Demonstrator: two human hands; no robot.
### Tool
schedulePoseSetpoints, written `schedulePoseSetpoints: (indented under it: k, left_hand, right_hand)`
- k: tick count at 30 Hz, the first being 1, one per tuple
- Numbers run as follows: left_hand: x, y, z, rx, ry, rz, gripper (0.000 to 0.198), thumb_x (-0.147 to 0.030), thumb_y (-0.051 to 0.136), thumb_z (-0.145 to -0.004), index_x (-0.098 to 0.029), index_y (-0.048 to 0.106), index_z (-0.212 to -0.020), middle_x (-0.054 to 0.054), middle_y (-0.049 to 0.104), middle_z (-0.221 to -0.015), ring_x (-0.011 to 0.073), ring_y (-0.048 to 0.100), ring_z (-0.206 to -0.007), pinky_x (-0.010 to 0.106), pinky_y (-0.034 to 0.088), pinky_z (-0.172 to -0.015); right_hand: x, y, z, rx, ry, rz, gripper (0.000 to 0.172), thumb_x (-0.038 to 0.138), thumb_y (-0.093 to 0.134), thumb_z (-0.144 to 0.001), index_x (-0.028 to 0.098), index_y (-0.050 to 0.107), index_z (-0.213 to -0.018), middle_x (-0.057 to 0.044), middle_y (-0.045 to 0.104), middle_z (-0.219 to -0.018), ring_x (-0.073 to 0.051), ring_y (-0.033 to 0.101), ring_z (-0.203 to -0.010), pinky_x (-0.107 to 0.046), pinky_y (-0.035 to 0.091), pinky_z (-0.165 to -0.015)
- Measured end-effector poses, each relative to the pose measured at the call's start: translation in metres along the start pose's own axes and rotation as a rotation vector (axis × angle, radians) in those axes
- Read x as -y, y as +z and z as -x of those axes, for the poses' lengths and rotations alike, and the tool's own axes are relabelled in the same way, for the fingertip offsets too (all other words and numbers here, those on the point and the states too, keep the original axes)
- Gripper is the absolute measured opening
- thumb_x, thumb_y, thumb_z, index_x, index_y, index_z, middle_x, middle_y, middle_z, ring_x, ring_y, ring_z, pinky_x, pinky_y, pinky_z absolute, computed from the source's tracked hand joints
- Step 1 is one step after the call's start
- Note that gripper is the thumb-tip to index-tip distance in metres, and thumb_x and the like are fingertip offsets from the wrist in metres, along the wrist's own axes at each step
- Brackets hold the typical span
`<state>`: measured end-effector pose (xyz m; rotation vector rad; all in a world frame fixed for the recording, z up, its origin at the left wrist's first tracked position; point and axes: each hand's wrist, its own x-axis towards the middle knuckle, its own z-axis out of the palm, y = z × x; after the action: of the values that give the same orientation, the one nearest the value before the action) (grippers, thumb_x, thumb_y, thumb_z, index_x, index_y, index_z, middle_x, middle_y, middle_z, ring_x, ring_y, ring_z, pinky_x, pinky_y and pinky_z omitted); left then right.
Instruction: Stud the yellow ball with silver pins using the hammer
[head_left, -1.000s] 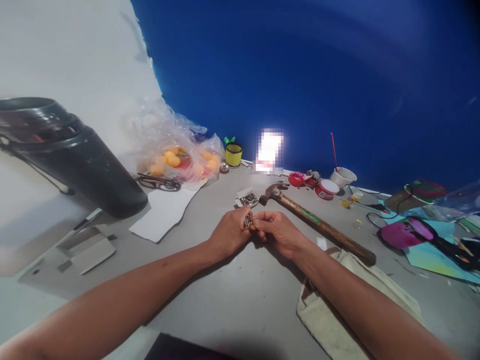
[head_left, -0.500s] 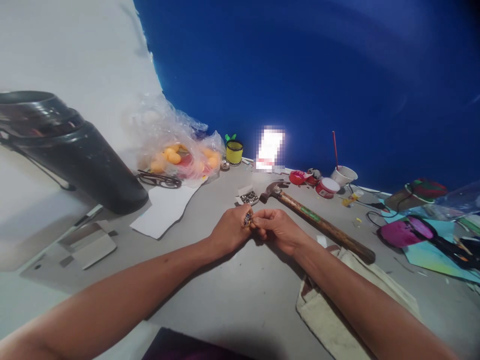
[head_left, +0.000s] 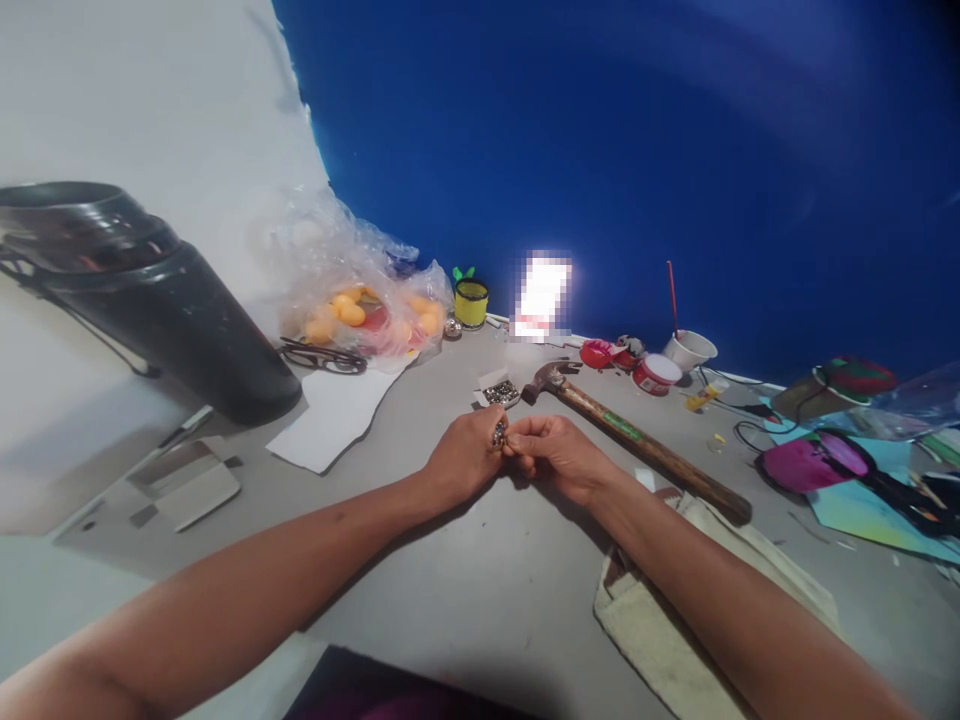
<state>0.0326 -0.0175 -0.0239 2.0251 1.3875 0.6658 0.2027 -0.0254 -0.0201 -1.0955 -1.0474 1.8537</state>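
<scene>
My left hand (head_left: 465, 455) is closed in a loose fist around a cluster of small shiny metal pieces (head_left: 499, 433), which show at the thumb side. My right hand (head_left: 551, 455) meets it, thumb and fingers pinched together against the pieces; what sits in the pinch is too small to make out. Just beyond the hands lies an open small box (head_left: 500, 388) full of similar metal bits. A claw hammer (head_left: 637, 440) with a worn wooden handle rests to the right of it. Under my right forearm is a folded cream cloth item (head_left: 667, 640).
At left stand a large black flask (head_left: 180, 310) and an opened carton (head_left: 187, 485). Glasses (head_left: 326, 357), white paper (head_left: 337, 410) and a plastic bag of orange balls (head_left: 349, 312) lie behind. Paint pots (head_left: 657, 373), a white cup (head_left: 690, 350) and a pink pouch (head_left: 814, 462) are right.
The view has shifted very slightly. Both hands stay together in nearly the same pose, with the right fingers still at the left fist.
</scene>
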Motion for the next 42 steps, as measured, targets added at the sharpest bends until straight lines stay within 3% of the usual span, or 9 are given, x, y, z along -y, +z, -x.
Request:
schedulePoseSetpoints:
  k: [16,28,42]
  left_hand:
    - [-0.0033,-0.0008,-0.0010,-0.001,-0.016,-0.025,0.022,-0.021,0.064,-0.085,-0.022,0.046,-0.072,-0.001,0.061,-0.069,0.0148,0.052,-0.063,0.028,0.031,-0.060]
    - [-0.0027,0.0011,-0.0015,0.000,-0.022,-0.094,0.017,-0.017,0.064,-0.084,-0.022,0.050,-0.075,0.001,0.064,-0.072,0.0174,0.057,-0.066,0.029,0.033,-0.060]
    - [-0.0018,0.0052,-0.0012,-0.029,-0.026,-0.133,0.017,-0.018,0.060,-0.085,-0.023,0.046,-0.077,0.003,0.066,-0.076,0.0200,0.060,-0.070,0.031,0.033,-0.062]
  right_hand:
    - [-0.0024,0.0009,0.0002,-0.031,-0.008,-0.002,0.034,0.040,0.093,-0.060,0.015,0.071,-0.067,0.002,0.055,-0.052,-0.008,0.044,-0.048,-0.024,0.033,-0.051]
    - [0.0017,0.0052,-0.0025,-0.019,0.044,-0.048,0.027,0.031,0.089,-0.057,0.014,0.069,-0.060,0.003,0.051,-0.049,-0.007,0.040,-0.047,-0.023,0.032,-0.046]
    - [0.0008,0.0080,-0.0077,-0.097,0.041,-0.024,0.013,0.020,0.079,-0.054,0.013,0.068,-0.055,-0.002,0.060,-0.056,-0.006,0.043,-0.048,-0.019,0.038,-0.040]
